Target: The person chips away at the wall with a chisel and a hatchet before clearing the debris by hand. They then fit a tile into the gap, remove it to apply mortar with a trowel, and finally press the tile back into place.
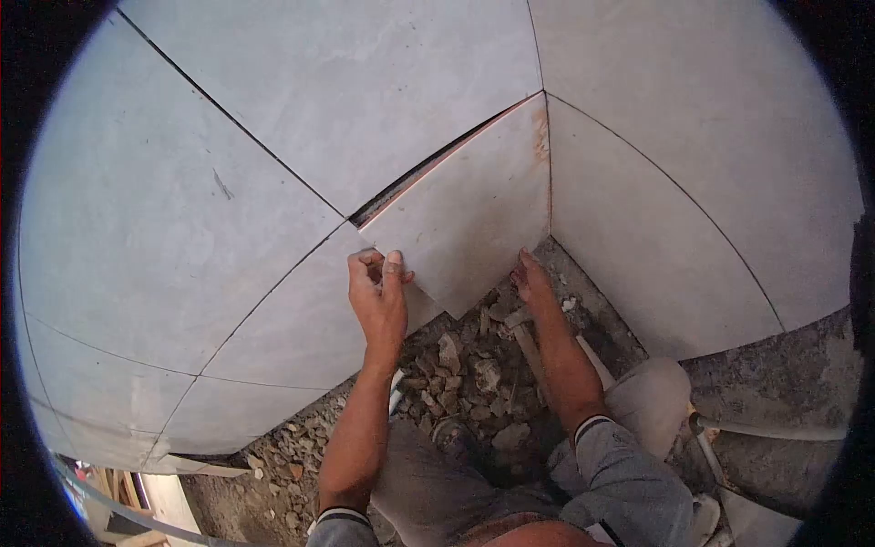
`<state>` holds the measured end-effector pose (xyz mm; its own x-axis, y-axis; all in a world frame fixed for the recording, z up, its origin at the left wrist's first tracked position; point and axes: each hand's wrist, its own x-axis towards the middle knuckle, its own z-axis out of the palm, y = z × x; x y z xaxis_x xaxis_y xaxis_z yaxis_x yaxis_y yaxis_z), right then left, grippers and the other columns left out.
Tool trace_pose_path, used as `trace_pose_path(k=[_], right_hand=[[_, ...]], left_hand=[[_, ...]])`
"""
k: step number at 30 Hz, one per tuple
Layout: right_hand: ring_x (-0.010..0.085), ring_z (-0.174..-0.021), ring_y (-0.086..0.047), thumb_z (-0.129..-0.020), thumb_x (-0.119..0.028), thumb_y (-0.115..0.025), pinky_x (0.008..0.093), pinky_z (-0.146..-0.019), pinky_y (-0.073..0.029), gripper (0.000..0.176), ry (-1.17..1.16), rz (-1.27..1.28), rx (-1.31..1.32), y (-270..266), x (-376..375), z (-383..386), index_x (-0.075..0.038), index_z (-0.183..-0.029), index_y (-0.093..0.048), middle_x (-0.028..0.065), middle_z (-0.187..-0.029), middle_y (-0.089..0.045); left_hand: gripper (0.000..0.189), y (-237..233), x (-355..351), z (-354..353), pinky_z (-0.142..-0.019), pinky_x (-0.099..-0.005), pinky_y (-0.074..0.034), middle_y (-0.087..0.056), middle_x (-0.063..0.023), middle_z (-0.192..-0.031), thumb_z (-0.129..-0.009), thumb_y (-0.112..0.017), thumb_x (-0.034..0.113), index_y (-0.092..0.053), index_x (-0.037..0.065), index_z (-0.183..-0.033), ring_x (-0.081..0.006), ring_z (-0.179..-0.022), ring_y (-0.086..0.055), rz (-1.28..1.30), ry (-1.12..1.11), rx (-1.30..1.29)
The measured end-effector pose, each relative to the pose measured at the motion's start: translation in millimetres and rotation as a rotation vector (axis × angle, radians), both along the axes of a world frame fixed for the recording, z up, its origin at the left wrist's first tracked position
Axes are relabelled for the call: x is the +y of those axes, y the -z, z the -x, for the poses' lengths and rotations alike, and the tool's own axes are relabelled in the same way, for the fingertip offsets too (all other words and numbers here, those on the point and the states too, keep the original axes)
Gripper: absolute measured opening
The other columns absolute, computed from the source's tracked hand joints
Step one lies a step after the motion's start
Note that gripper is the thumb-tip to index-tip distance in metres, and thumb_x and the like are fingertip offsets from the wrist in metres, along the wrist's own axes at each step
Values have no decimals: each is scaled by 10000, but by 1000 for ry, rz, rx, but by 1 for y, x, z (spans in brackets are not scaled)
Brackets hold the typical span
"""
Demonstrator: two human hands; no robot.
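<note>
A pale grey wall tile (pixel 465 201) stands at the inner corner, tilted out of line with its neighbours. A dark wedge-shaped gap runs along its top edge, and a reddish edge shows there. My left hand (pixel 378 284) grips the tile's lower left edge, thumb in front and fingers curled. At the bottom edge, near the corner, my right hand (pixel 533 276) holds the tile from below; its fingers are partly hidden. Reddish smears mark the tile's right edge.
Large tiles (pixel 246 173) cover the left wall, and more tiles (pixel 665 219) cover the right wall. Broken rubble (pixel 456 374) lies on the ground below, between my legs. A pale pipe or hose (pixel 775 430) lies at the right. Wooden pieces (pixel 123 488) are at the lower left.
</note>
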<state>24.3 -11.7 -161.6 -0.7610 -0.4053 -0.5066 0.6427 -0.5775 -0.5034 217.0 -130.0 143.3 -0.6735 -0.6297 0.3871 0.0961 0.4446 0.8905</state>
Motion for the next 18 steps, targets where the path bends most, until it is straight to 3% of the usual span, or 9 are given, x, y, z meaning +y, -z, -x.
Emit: trace_pose_path(k=[3,4,5,6,12,14,18], right_hand=[[148,-568,-385,-855,-312,-620,330,-584,-363,331,86,-108,-64,-25,-4,-8,-72,-1069,-542,-5,-657,-419],[162,-692,-422,-841,-334,-628,359,-706,-373,372,50,-116,-43,-19,-3,-5,-80,-1097,-535,5,-761,-455],[177,-816,-459,-828,-356,-637,387,-828,-382,415,9,-122,-22,-13,-5,-4,-87,-1125,-528,15,-865,-490],[177,-816,-459,-828,-356,-637,387,-828,-382,415,-17,-116,-19,-7,-6,-1,-87,-1125,-528,15,-865,-490],[156,-715,-445,-842,-351,-620,341,-732,-411,311,-87,-30,73,1,0,2,-103,-1016,-551,-5,-771,-470],[135,-681,-424,-841,-313,-639,323,-670,-387,298,-8,7,88,10,-2,5,-101,-1028,-545,-15,-787,-463],[140,-760,-448,-824,-334,-656,323,-718,-392,332,45,-107,10,-15,-4,-4,-105,-1030,-531,1,-894,-483]], left_hand=[[237,2,-3,5,-633,-306,-503,-488,-63,-797,-876,-590,206,-468,3,-882,-138,-724,-523,-77,-57,56],[237,1,-4,5,-633,-306,-503,-488,-63,-797,-876,-590,206,-468,3,-882,-138,-724,-523,-75,-76,61],[248,-1,-7,5,-640,-295,-484,-526,-66,-782,-852,-618,209,-511,-15,-855,-134,-726,-527,99,-170,10],[262,-2,-10,4,-647,-284,-466,-563,-69,-766,-829,-646,212,-555,-33,-828,-130,-727,-532,273,-266,-47],[262,-3,-15,7,-643,-252,-442,-616,-77,-713,-791,-673,211,-614,-43,-818,-114,-676,-546,214,-333,-30],[259,-3,-15,8,-636,-252,-442,-615,-70,-703,-789,-678,211,-612,-38,-819,-110,-664,-543,231,-345,-40],[265,-10,-12,6,-607,-250,-451,-618,-64,-694,-788,-685,226,-600,-21,-830,-101,-643,-553,222,-340,-96]])
